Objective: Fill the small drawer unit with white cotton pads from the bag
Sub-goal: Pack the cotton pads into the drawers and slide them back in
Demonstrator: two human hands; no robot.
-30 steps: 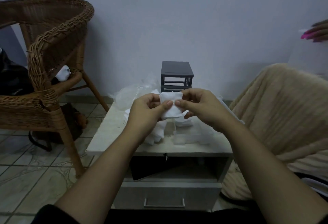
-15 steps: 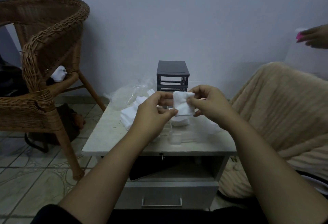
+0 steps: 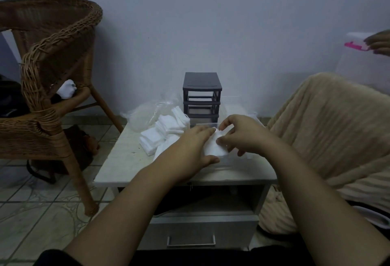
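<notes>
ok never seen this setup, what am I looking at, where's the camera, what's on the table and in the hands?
No robot: a person's bare hands, filmed by one head-worn camera looking forward and down. On the pale low table stand a small dark grey drawer unit, a crumpled clear plastic bag and a pile of white cotton pads. The left hand and right hand together hold one white pad low over the table. A brown wicker chair stands left.

One drawer unit point(image 3: 202, 94), one bag point(image 3: 147, 113), two hands point(image 3: 191, 149), one wicker chair point(image 3: 48, 75).
</notes>
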